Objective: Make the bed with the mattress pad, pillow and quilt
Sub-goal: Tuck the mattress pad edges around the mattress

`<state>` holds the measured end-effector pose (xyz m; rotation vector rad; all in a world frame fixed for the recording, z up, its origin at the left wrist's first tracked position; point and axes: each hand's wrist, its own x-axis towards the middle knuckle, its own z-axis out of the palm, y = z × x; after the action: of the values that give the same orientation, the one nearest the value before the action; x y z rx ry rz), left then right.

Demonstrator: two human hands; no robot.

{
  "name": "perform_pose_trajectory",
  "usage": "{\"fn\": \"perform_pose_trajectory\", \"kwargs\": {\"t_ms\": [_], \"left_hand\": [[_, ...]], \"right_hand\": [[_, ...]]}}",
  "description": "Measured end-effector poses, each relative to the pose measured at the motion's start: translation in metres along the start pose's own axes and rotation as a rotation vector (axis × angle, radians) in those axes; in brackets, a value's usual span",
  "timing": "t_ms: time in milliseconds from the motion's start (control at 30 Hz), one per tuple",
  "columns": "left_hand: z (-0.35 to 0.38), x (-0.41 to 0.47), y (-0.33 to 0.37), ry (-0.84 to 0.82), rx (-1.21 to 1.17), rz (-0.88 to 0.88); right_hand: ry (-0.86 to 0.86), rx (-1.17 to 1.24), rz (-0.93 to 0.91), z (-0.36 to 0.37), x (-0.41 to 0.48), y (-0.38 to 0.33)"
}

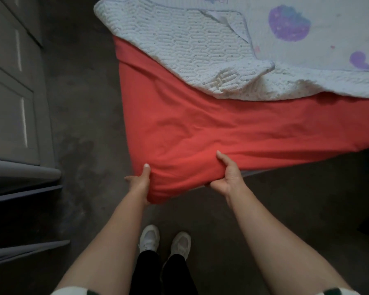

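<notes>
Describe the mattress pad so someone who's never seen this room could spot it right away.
Start at the red sheet, the brightest thing in view. The pad lies on it. It's the only pale layer: bumpy white underside folded back, purple fruit print on top.

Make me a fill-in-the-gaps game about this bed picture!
The left hand and right hand grip a corner of the ____ sheet.
The mattress pad has ____ strawberries printed on it.
The person wears ____ shoes.
Missing words: red, purple, white.
</notes>
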<state>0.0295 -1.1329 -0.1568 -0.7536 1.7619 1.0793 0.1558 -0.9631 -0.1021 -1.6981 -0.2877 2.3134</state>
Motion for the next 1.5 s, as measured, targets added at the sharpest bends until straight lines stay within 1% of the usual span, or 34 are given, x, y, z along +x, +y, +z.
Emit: {"fn": "perform_pose_trajectory", "kwargs": {"t_ms": [33,100,200,333,400,500,600,700,767,833,900,1033,1100,1200,1267,1333,1400,1467,1500], "left_hand": [[0.000,0.000,-0.002,-0.026,-0.102,-0.069],[-0.004,0.008,-0.008,-0.111,-0.227,-0.180],[-0.011,0.029,-0.019,-0.208,-0.387,-0.256],[-0.009,0.005,-0.010,-0.256,-0.471,-0.233],[-0.010,-0.003,-0.004,-0.254,-0.497,-0.230],[-0.016,-0.015,0.006,-0.234,-0.563,-0.203],[-0.028,-0.031,0.014,-0.267,-0.637,-0.226],[-0.033,-0.041,0.011,-0.282,-0.707,-0.190],[-0.031,-0.045,0.008,-0.322,-0.802,-0.164],[-0.029,-0.043,0.005,-0.357,-0.965,-0.148],[-0.026,-0.040,0.003,-0.357,-1.082,-0.150],[-0.027,-0.036,0.000,-0.364,-1.076,-0.171],[-0.037,-0.030,0.000,-0.354,-1.066,-0.151],[-0.059,-0.034,0.008,-0.350,-1.031,-0.121],[-0.077,-0.040,0.018,-0.313,-1.059,-0.093],[-0.091,-0.042,0.023,-0.220,-1.152,-0.073],[-0.099,-0.039,0.019,-0.090,-1.248,-0.082],[-0.104,-0.025,0.001,0.026,-1.265,-0.133],[-0.105,-0.021,-0.009,0.071,-1.218,-0.158]], "right_hand": [[-0.015,0.021,-0.001,0.003,-0.003,0.004],[-0.009,0.024,-0.025,0.008,-0.006,0.010],[-0.021,-0.004,-0.057,0.012,-0.007,0.015],[-0.081,-0.020,-0.064,0.016,-0.009,0.019],[-0.099,-0.014,-0.055,0.021,-0.011,0.025],[-0.093,-0.004,-0.049,0.031,-0.015,0.034],[-0.083,0.034,-0.071,0.040,-0.020,0.041],[-0.078,0.050,-0.095,0.048,-0.026,0.048],[-0.067,0.053,-0.102,0.050,-0.029,0.050],[-0.054,0.049,-0.104,0.049,-0.031,0.053],[-0.043,0.039,-0.113,0.046,-0.032,0.054],[-0.062,0.037,-0.140,0.041,-0.033,0.056],[-0.114,0.058,-0.154,0.042,-0.033,0.062],[-0.259,0.089,-0.179,0.046,-0.033,0.075],[-0.312,0.081,-0.185,0.050,-0.030,0.089],[-0.311,0.097,-0.206,0.053,-0.028,0.102],[-0.297,0.088,-0.214,0.055,-0.030,0.113],[-0.233,0.023,-0.207,0.049,-0.035,0.123],[-0.182,-0.028,-0.197,0.044,-0.035,0.126]]}}
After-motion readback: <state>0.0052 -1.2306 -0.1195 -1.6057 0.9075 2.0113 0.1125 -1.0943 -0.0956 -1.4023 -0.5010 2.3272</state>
